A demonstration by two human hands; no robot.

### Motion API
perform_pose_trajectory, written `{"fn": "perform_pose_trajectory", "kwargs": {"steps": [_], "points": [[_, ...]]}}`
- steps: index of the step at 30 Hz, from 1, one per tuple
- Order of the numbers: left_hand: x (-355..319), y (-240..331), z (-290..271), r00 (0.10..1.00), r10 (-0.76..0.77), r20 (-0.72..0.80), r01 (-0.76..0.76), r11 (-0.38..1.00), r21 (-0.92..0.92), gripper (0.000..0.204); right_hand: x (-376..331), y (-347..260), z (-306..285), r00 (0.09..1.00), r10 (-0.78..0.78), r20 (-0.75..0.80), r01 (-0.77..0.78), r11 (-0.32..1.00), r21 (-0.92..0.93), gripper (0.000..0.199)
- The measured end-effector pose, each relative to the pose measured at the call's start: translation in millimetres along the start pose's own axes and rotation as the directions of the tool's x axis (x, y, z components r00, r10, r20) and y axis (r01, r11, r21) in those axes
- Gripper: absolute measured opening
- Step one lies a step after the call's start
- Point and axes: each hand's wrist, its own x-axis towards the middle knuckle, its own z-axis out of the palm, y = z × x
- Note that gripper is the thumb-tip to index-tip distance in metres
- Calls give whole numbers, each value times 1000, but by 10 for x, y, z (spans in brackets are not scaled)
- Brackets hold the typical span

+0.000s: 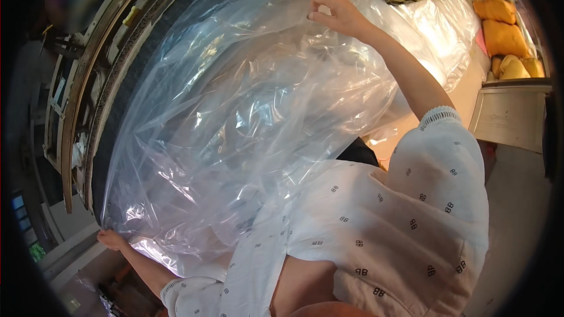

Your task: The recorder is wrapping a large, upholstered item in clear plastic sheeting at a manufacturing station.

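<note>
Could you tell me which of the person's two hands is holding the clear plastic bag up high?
The right hand, raised at arm's length and pinching the bag at its top edge; the left hand grips the bag's lower corner.

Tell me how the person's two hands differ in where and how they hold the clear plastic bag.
The right hand is raised at the top, pinching the clear plastic bag; the left hand is low, at its bottom-left corner. The right arm stretches far out; the left shows less forearm. Both are bare and grip the bag's edge.
</note>
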Motion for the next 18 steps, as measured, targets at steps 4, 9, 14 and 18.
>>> {"fn": "perform_pose_trajectory", "kwargs": {"steps": [4, 9, 14, 18], "points": [[-109, 26, -93, 1000, 14, -28, -14, 1000, 3, 27, 116, -354, -428, 930, 140, 339, -302, 818, 490, 10], [76, -132, 85, 982, 40, -185, -65, 989, -132, 31, 759, -376, -844, 948, 201, 246, -318, 626, 712, 15], [287, -907, -46, 975, -68, -209, -6, 943, -333, 34, 1597, -249, 32, 985, 2, 174, -34, 983, 180, 12], [-155, -248, -517, 920, -225, 322, 380, 309, -872, 39, 1641, -49, 214, 994, -86, -65, 83, 996, -43, 19]]}}
